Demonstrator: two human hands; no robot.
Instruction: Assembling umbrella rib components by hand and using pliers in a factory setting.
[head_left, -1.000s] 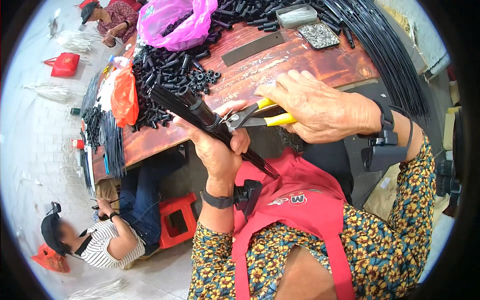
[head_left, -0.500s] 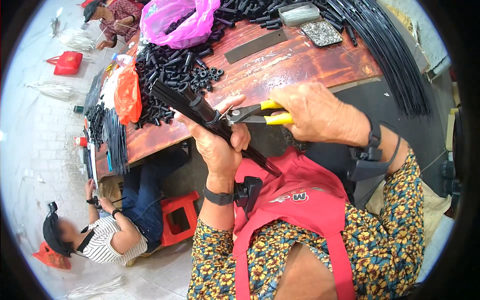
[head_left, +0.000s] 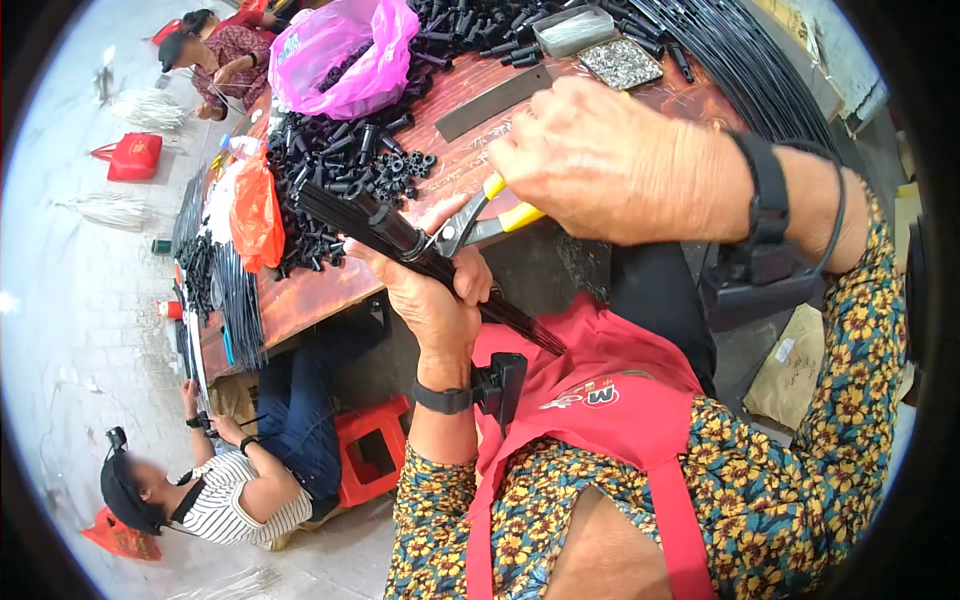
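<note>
My left hand [head_left: 432, 312] is closed around a bundle of thin black rods [head_left: 518, 325], which slants from the table edge down to my red apron [head_left: 600, 350]. A black tubular fitting [head_left: 398, 235] sits on the bundle just above my fingers. My right hand [head_left: 600, 165] grips yellow-handled pliers [head_left: 462, 226], back of the hand upward. The jaws meet the bundle just below the fitting, beside my left thumb; what they bite on is too small to make out.
Loose black fittings [head_left: 345, 150] heap on the wooden table [head_left: 330, 305], with a pink bag [head_left: 350, 60], a flat metal bar [head_left: 490, 103] and a tray of small metal bits [head_left: 620, 62]. Long black rods [head_left: 740, 60] lie at right. A co-worker [head_left: 235, 480] sits at left by a red stool [head_left: 372, 450].
My right hand has lifted and rolled over, back up, turning the pliers so their handles tilt upward. The jaws stay at the bundle. My left hand keeps its hold.
</note>
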